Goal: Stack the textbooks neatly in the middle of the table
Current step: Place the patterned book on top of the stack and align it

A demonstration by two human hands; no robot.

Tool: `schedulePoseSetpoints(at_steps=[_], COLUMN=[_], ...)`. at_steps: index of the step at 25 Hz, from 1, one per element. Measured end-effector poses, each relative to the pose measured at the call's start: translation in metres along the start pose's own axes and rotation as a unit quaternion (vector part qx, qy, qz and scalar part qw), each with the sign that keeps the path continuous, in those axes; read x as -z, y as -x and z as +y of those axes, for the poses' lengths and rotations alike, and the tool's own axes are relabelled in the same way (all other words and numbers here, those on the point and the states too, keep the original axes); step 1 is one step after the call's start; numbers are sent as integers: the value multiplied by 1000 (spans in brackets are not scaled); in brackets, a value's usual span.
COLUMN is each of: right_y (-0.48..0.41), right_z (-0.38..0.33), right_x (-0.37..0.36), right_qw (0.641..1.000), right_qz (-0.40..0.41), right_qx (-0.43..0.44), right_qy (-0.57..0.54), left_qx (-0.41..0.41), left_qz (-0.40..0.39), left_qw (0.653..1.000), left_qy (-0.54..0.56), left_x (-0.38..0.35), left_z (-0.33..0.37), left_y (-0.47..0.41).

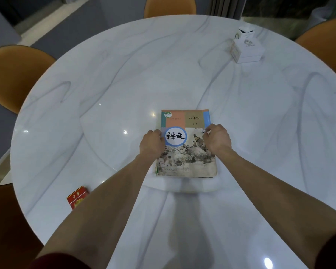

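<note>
Nearest me, a glossy red cigarette pack [77,197] sits by my left forearm. Beyond it, my left hand [152,144] and right hand [217,138] curl their fingers against opposite long edges of the textbook stack [186,152], pinching it between them at the middle of the round marble-veined table [105,94]. I'd judge squaring-up is the step: press both sides evenly, since a green lower edge peeks out at left. The top cover looks worn, soft paper. Farthest, white cardboard boxes [246,48].
</note>
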State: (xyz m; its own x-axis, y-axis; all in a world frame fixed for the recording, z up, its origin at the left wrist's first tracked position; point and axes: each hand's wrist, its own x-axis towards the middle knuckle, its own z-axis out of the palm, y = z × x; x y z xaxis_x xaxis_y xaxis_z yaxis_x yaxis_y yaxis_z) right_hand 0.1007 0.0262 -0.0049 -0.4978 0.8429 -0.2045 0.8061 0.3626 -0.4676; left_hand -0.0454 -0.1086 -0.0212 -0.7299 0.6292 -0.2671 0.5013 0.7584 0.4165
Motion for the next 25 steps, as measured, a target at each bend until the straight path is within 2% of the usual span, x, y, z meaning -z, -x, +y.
schedulePoseSetpoints(at_steps=[5,11,25], right_y=[17,44,126], right_z=[-35,-71,-159], right_x=[4,-3,-90], right_qw=[982,950,899], right_qz=[-40,-65,-108], right_qx=[142,221,368], right_qy=[117,212,213], left_qx=[-73,-86,27], left_qz=[17,43,56], left_qw=[991,978,980], left_qy=[-114,-185,-187], left_x=[19,37,72], left_z=[-7,-28,-155], left_y=[22,50,125])
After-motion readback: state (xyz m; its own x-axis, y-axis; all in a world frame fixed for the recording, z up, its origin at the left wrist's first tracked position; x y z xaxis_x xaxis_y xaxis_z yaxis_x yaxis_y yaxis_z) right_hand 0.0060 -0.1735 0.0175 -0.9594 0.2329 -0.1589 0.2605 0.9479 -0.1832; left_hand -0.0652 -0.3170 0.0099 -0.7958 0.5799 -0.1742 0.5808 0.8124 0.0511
